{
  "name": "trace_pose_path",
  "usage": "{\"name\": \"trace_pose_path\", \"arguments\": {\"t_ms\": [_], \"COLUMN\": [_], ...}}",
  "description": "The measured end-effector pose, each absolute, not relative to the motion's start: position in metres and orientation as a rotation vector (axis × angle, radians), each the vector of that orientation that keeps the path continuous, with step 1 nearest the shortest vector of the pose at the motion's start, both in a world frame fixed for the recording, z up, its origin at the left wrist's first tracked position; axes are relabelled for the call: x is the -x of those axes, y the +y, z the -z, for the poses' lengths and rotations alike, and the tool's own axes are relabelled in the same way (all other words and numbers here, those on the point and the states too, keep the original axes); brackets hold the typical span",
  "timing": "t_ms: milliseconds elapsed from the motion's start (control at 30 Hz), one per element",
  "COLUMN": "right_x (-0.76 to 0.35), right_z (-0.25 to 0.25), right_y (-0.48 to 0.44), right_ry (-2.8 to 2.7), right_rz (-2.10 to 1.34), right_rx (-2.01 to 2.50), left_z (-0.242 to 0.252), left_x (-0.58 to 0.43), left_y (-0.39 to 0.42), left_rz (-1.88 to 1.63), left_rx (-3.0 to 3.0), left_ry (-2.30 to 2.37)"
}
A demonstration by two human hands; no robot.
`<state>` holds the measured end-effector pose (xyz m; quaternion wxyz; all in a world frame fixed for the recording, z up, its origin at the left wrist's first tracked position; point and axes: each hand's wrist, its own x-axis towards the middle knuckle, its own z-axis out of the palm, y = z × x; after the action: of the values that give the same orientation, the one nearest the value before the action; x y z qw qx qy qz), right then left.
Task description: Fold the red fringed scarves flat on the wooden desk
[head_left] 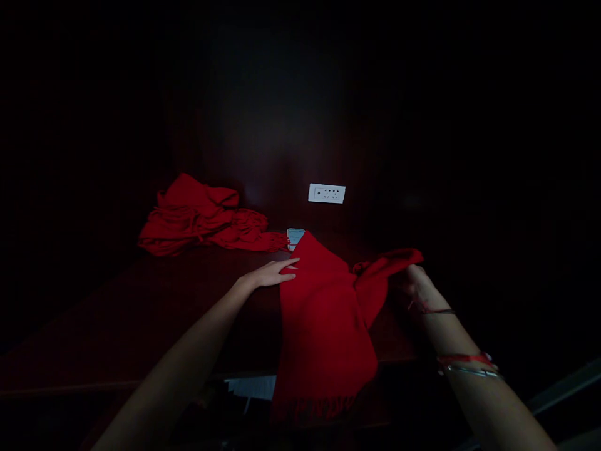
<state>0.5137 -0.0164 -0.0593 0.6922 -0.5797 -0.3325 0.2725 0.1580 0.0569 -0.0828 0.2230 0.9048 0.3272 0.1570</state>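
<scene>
A red fringed scarf [323, 319] lies across a dark wooden table [141, 313], its fringed end hanging over the front edge. My left hand [275, 274] rests flat on the scarf's left edge with fingers stretched out. My right hand [417, 282] is closed on a lifted fold of the same scarf at its right side. Thin bracelets and a red string circle my right wrist.
A heap of several red scarves [197, 219] lies at the back left of the table. A white wall socket [327, 193] sits on the dark back panel. A small pale object [295, 236] lies behind the scarf. White papers [251, 386] show below the table's edge.
</scene>
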Motion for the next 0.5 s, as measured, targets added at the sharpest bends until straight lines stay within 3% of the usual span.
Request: {"name": "trace_pose_path", "arguments": {"t_ms": [133, 233, 367, 500], "right_x": [-0.501, -0.465, -0.418, -0.395], "right_z": [0.053, 0.038, 0.034, 0.05], "right_y": [-0.045, -0.052, -0.032, 0.001], "right_ry": [-0.775, -1.36, -2.194, -2.418], "right_rz": [-0.232, 0.159, 0.046, -0.102], "right_rx": [1.455, 1.54, 1.712, 1.832], "left_z": [0.087, 0.087, 0.085, 0.087], "left_x": [-0.162, -0.161, -0.151, -0.131], "left_y": [0.058, 0.055, 0.052, 0.054], "left_rz": [-0.514, -0.527, -0.459, -0.381], "left_rx": [-2.481, -2.486, -2.517, -2.576], "left_ry": [0.874, 0.893, 1.0, 1.125]}}
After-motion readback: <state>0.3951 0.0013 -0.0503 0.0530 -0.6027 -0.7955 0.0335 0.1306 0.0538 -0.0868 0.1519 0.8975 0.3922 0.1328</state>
